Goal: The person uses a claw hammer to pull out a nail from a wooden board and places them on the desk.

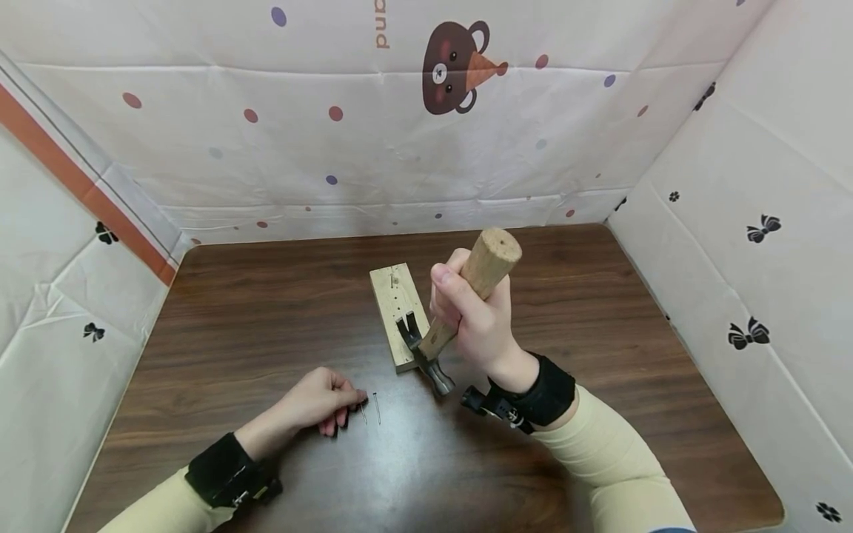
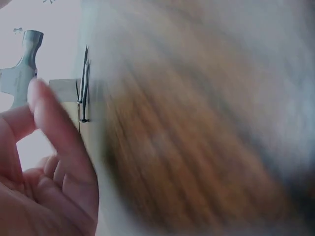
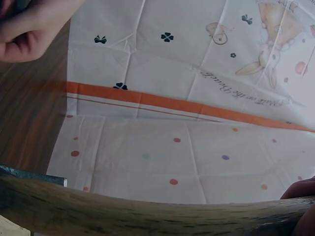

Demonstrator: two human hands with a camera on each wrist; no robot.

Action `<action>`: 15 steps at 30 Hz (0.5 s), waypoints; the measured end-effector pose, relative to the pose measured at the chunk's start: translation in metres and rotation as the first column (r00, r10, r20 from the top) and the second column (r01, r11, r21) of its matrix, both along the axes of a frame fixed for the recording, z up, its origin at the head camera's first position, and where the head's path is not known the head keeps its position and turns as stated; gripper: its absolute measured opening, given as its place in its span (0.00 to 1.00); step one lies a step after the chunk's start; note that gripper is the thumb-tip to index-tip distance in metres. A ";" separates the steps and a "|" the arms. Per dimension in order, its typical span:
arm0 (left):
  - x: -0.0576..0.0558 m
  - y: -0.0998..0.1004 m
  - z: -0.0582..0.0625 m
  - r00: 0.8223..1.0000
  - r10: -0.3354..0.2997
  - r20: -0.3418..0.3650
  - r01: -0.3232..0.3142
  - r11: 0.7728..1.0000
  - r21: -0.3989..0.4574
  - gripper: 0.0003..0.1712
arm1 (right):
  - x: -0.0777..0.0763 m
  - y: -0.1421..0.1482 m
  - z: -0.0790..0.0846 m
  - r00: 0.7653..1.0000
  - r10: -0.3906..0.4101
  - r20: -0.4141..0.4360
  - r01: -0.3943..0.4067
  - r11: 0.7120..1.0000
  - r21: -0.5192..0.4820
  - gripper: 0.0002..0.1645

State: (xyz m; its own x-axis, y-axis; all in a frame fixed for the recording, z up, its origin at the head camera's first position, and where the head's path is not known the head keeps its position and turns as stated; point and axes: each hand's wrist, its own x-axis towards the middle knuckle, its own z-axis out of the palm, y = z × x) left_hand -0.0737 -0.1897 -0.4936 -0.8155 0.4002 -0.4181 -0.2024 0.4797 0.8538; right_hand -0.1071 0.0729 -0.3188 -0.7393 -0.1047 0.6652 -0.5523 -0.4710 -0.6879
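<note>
My right hand (image 1: pixel 476 318) grips the wooden handle (image 1: pixel 492 259) of a claw hammer, its butt end raised. The dark metal hammer head (image 1: pixel 426 359) overlaps the near end of a pale wooden board (image 1: pixel 393 303). In the right wrist view the handle (image 3: pixel 147 211) crosses the bottom. My left hand (image 1: pixel 326 400) is low over the table beside two loose nails (image 1: pixel 377 409), fingertips right by the nearer one. In the left wrist view thumb and forefinger (image 2: pixel 64 132) come together with nothing visible between them, and the nails (image 2: pixel 84 88) lie just beyond.
The board has a row of dark marks and a nail (image 1: pixel 392 280) near its far end. Everything rests on a brown wood-grain table (image 1: pixel 266 318). Printed white sheets (image 1: pixel 373 155) stand around its back and sides. Both wrists wear black camera straps (image 1: pixel 223 474).
</note>
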 end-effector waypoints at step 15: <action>-0.110 0.019 0.033 0.793 0.246 -0.558 -0.293 0.956 0.005 0.18 | -0.080 -0.023 0.022 0.886 0.018 0.463 -0.109 0.979 0.171 0.21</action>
